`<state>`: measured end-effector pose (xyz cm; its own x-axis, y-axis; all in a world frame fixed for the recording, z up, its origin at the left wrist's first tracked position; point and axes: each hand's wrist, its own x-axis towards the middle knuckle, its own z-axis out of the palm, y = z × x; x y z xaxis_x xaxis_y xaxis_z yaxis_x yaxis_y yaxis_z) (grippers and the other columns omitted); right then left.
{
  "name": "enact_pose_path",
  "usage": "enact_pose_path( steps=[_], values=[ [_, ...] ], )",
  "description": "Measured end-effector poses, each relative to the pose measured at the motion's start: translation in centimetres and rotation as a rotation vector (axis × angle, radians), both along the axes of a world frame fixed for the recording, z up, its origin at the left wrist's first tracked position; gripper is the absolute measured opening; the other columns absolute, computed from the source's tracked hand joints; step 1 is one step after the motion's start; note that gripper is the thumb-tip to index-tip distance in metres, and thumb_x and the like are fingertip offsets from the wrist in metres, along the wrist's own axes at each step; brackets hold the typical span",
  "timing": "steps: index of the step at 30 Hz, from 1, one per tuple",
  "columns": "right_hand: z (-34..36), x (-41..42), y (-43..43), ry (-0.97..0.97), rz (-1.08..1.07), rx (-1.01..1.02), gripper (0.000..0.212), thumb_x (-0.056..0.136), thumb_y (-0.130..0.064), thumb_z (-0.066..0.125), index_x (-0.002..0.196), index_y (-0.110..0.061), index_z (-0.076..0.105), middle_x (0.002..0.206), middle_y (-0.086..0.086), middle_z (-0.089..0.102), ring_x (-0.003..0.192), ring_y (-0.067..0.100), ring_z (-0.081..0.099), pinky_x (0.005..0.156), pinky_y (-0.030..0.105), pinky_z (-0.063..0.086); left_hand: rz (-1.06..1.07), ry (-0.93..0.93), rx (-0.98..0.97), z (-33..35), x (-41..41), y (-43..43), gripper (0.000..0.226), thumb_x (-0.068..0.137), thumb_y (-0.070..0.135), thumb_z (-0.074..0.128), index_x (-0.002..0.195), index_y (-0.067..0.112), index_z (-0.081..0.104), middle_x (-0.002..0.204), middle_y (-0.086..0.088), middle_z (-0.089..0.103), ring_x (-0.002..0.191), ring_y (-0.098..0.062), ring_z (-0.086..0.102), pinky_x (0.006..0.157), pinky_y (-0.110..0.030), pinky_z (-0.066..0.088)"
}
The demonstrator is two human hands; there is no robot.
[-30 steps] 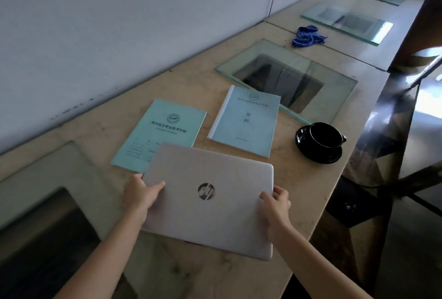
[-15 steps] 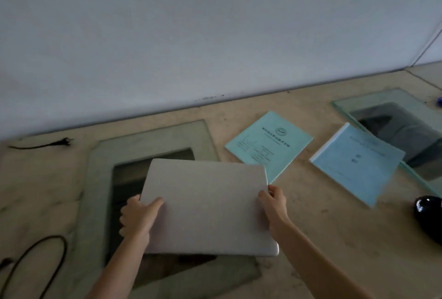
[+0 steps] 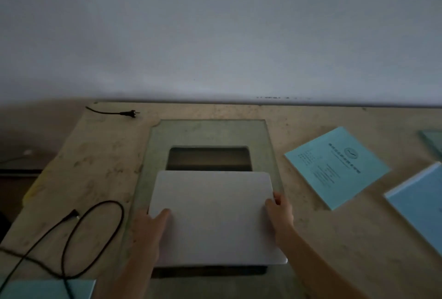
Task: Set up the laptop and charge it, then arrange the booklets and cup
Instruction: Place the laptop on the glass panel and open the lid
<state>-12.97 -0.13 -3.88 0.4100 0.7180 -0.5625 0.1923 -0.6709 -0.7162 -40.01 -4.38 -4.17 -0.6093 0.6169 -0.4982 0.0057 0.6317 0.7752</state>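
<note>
The closed silver laptop (image 3: 215, 217) is held level over a glass panel (image 3: 208, 133) set in the desk. My left hand (image 3: 149, 229) grips its left edge, thumb on the lid. My right hand (image 3: 279, 212) grips its right edge. A black charger cable (image 3: 79, 222) loops on the desk to the left, its plug tip free. A teal booklet (image 3: 337, 167) lies to the right. A light blue booklet (image 3: 416, 205) lies further right, cut off by the frame edge. The cup is out of view.
A second black cord with a plug (image 3: 114, 113) lies near the wall at the back left. Another teal sheet (image 3: 45, 289) shows at the bottom left corner. The desk drops off at the left, where a dark lower surface (image 3: 19, 162) sits. A plain wall stands behind.
Both hands have carried the laptop leftward, from beside the booklets to over the glass panel. The view has swung left; the cup has left the frame and the charger cable has come in.
</note>
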Motion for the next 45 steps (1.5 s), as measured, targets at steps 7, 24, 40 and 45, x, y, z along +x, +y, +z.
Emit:
enact_pose_path(
  steps=[7, 24, 40, 45],
  values=[
    [-0.7, -1.0, 0.7, -0.013, 0.000, 0.014, 0.035, 0.088, -0.019, 0.048, 0.123, -0.021, 0.050, 0.122, 0.008, 0.053, 0.115, 0.030, 0.048, 0.103, 0.054, 0.038, -0.001, 0.012, -0.019, -1.8, -1.0, 0.4, 0.055, 0.075, 0.032, 0.070, 0.121, 0.009, 0.048, 0.112, -0.012, 0.054, 0.098, -0.032, 0.052, 0.086, -0.047, 0.045],
    [-1.6, -1.8, 1.0, -0.081, 0.024, -0.009, 0.050, 0.090, -0.021, 0.048, 0.140, -0.024, 0.045, 0.139, 0.009, 0.040, 0.130, 0.033, 0.032, 0.105, 0.051, 0.030, -0.061, 0.077, -0.076, -2.2, -1.0, 1.1, 0.054, 0.082, 0.031, 0.064, 0.123, 0.001, 0.048, 0.122, -0.018, 0.047, 0.109, -0.034, 0.046, 0.092, -0.046, 0.040],
    [-0.8, -2.9, -2.1, -0.366, 0.590, 0.052, 0.084, 0.084, -0.046, 0.063, 0.150, -0.034, 0.013, 0.160, -0.001, 0.006, 0.146, 0.031, 0.003, 0.115, 0.051, 0.019, -0.510, 0.341, -0.119, -3.0, -1.6, -2.1, 0.125, 0.057, 0.047, 0.083, 0.147, 0.010, 0.005, 0.152, -0.013, 0.018, 0.140, -0.031, 0.017, 0.114, -0.047, 0.023],
    [-2.3, -6.5, -5.0, -0.644, 1.259, 0.218, 0.113, 0.068, -0.060, 0.071, 0.148, -0.038, -0.005, 0.160, -0.003, -0.016, 0.146, 0.029, -0.017, 0.114, 0.049, -0.008, -0.884, 0.488, -0.103, -3.8, -3.1, -4.5, 0.149, 0.051, 0.055, 0.080, 0.140, 0.017, -0.033, 0.155, -0.007, -0.018, 0.145, -0.029, -0.008, 0.118, -0.045, 0.012]
  ],
)
